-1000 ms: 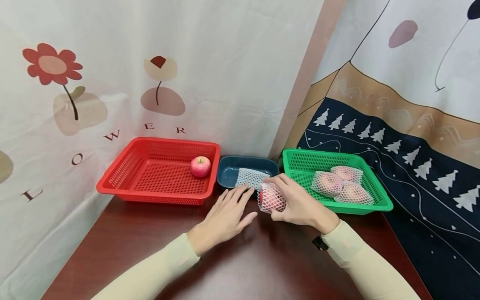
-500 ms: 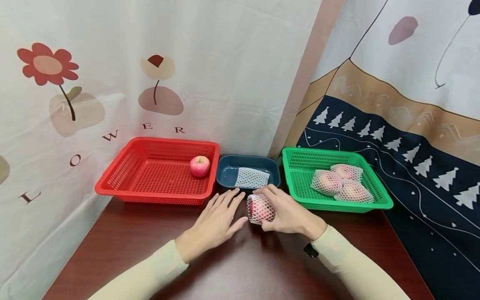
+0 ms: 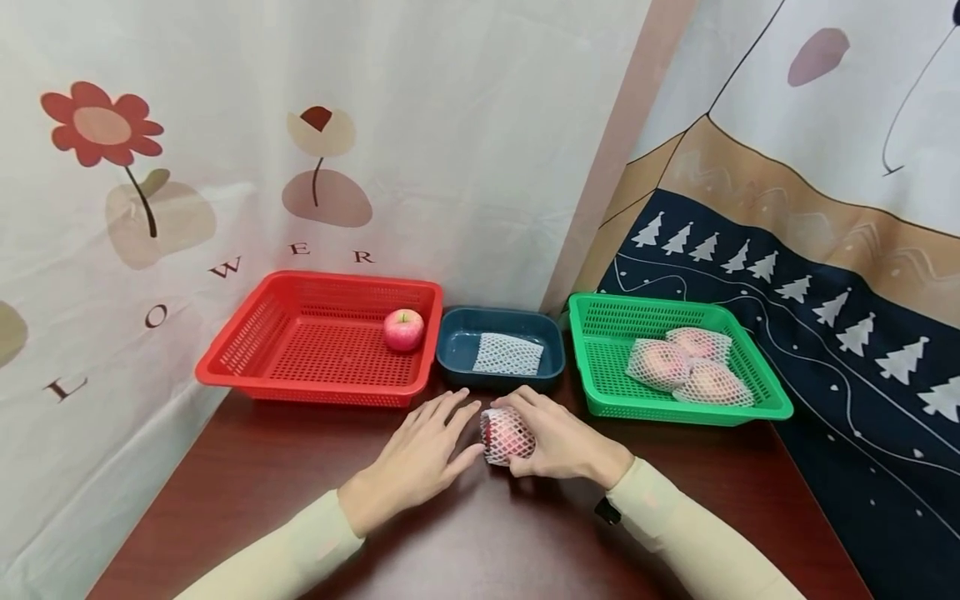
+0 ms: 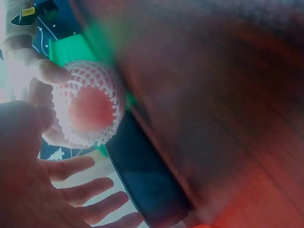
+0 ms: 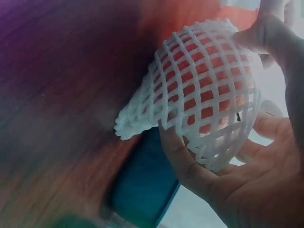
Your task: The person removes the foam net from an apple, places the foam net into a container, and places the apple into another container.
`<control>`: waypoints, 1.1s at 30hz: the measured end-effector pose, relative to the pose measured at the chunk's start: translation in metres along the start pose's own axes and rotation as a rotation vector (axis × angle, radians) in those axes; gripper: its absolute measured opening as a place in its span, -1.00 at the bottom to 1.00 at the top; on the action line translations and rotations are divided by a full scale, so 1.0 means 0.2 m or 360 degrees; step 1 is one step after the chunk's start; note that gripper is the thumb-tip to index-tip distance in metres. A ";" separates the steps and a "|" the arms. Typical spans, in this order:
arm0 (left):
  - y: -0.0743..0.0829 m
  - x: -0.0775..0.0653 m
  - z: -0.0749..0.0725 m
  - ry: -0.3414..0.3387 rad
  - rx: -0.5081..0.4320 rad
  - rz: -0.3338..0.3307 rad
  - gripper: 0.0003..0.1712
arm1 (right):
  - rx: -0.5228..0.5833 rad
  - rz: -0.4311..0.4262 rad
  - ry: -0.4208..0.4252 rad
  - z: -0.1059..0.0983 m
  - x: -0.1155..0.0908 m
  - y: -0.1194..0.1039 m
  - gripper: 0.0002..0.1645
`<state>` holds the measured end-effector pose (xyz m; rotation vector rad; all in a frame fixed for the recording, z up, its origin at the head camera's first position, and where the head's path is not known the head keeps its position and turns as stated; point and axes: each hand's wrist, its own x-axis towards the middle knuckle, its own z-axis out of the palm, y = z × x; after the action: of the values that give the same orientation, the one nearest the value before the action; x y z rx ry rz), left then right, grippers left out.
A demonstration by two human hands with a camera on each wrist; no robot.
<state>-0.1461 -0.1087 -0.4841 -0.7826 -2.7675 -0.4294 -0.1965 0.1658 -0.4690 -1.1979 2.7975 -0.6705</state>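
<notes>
My right hand (image 3: 564, 437) grips a red apple (image 3: 510, 437) in a white foam net sleeve, low over the table in front of the blue dish. In the right wrist view the sleeve (image 5: 206, 80) is stretched round the fruit and tapers to a bunched end. Its other end opens toward my left hand in the left wrist view, baring part of the apple's red skin (image 4: 92, 110). Fingers spread and fairly straight, my left hand (image 3: 411, 458) is just left of the apple. Whether its thumb touches the net, I cannot tell.
Behind the hands, a dark blue dish (image 3: 448, 367) holds a flat white foam net (image 3: 508, 354). A red basket (image 3: 322, 387) at left contains one bare apple (image 3: 403, 330). At right, a green basket (image 3: 600, 400) contains three netted apples (image 3: 660, 364). Curtains hang behind the table.
The right hand has brought the netted apple toward the body and left, away from the blue dish. The left hand has also drawn back slightly, staying beside it.
</notes>
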 end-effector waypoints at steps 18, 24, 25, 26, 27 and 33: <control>-0.01 -0.02 0.00 -0.0036 -0.0093 -0.0037 -0.30 | -0.0057 0.0024 0.0025 0.00 -0.05 0.03 0.09; -0.02 -0.04 0.00 -0.0035 -0.0113 -0.0096 -0.27 | -0.0011 -0.0020 -0.0001 0.01 -0.04 0.04 0.19; -0.02 -0.05 0.00 -0.0035 -0.0120 -0.0108 -0.27 | -0.0006 -0.0031 -0.0010 0.02 -0.04 0.04 0.20; -0.02 -0.05 0.00 -0.0033 -0.0131 -0.0117 -0.28 | -0.0003 -0.0044 -0.0018 0.02 -0.04 0.04 0.21; -0.02 -0.05 0.00 -0.0036 -0.0138 -0.0125 -0.29 | 0.0001 -0.0057 -0.0028 0.03 -0.03 0.04 0.22; -0.02 -0.06 0.00 0.0016 -0.0160 -0.0146 -0.39 | -0.0008 -0.0105 -0.0056 0.05 0.00 0.05 0.15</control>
<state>-0.1386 -0.1183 -0.4889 -0.6747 -2.7994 -0.5919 -0.2004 0.1683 -0.4817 -1.2952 2.7437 -0.6397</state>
